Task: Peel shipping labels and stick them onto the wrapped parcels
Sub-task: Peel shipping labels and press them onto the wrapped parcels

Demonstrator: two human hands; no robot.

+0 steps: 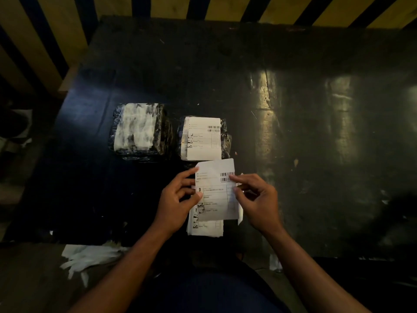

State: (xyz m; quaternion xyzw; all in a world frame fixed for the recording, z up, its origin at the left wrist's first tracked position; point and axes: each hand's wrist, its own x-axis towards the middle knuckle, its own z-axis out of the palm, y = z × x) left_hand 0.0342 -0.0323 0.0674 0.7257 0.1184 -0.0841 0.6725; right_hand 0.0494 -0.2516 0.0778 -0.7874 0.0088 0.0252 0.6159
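Two black-wrapped parcels lie side by side on the dark table [293,105]. The left parcel [141,129] shows torn white label remains on top. The right parcel [204,138] carries a flat white shipping label with barcodes. Just in front of it, both hands hold a white shipping label sheet [217,190] above the table. My left hand [178,202] pinches its left edge between thumb and fingers. My right hand [257,199] pinches its right edge near the barcode. A small stack of further labels [205,227] lies under the held sheet.
White scraps of backing paper [90,258] lie on the floor below the table's front left edge. A yellow and black striped wall [158,5] runs behind the table. A smaller white scrap [275,263] lies on the floor at the front right.
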